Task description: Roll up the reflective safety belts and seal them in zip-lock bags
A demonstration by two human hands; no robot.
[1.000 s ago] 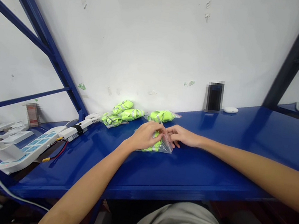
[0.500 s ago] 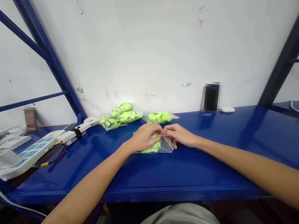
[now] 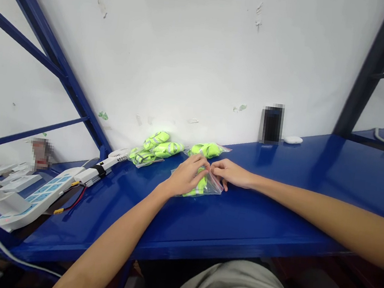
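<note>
On the blue table lies a clear zip bag (image 3: 213,186) with a folded neon-yellow reflective vest (image 3: 198,189) inside. My left hand (image 3: 189,175) rests over the bag's left part, its fingers curled on it and partly covering the vest. At the bag's opening, along a reddish seal strip, the fingertips of my right hand (image 3: 229,172) pinch the plastic. Both hands' fingertips nearly meet at the bag's upper edge. Just behind them sits another bagged neon-yellow vest (image 3: 206,150).
Several bagged neon-yellow bundles (image 3: 156,148) are piled by the wall. A white handheld fan (image 3: 117,156) and a power strip (image 3: 42,197) with cables are at left. A blurred dark upright object (image 3: 272,124) and a small white case (image 3: 293,140) stand back right.
My left hand's fingers have shifted slightly on the bag, with the thumb a little lower. The right hand keeps its pinch at the opening. Everything else looks the same.
</note>
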